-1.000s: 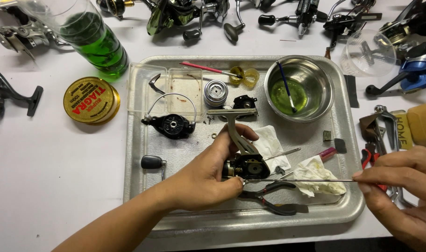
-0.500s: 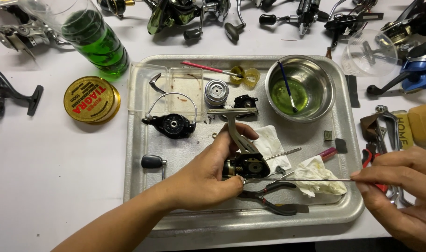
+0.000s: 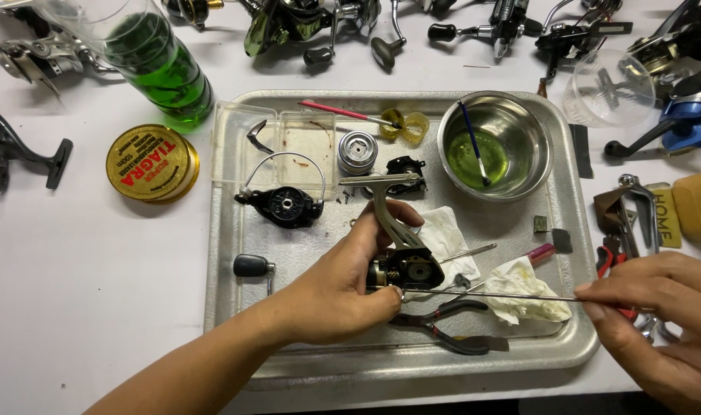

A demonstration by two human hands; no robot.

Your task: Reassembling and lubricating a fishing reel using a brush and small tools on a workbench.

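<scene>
Left hand [image 3: 331, 296] pinching reel body [image 3: 406, 267], right hand [image 3: 662, 327] — fingers closed on thin rod [image 3: 489, 295]

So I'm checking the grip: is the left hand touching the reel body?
Touching. The head view shows the left hand wrapped around the reel body, thumb and fingers pressed on it above the tray.

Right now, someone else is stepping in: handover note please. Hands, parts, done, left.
Left hand: fingers clamped on the reel body, stem tilted up, over the metal tray.
Right hand: pinching the long thin screwdriver, tip at the reel body's side.
Parts in tray: rotor with bail wire, spool, handle knob, pliers, crumpled tissues, steel bowl of green liquid with a brush.
Done: reel stripped into parts.
Left: likely the work at the body's side; the spot itself is too small to see.
</scene>
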